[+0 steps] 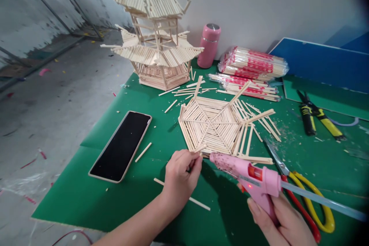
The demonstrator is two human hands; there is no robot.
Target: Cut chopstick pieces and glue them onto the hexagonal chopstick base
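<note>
My right hand (281,219) is wrapped round the handle of a pink glue gun (250,173), a clear glue stick (323,199) poking out of its back. The gun's nozzle points left, close to the near edge of a flat hexagonal panel of wooden sticks (211,123). At that same edge, my left hand (184,169) pinches a short wooden stick (201,148) between thumb and fingers. A loose stick (200,203) lies partly under my left wrist.
A stick pagoda (158,54) stands at the back, beside a pink flask (209,46) and wrapped stick bundles (253,65). A phone (121,146) lies left. Scissors (313,196) and pliers (317,115) lie right on the green table (72,184).
</note>
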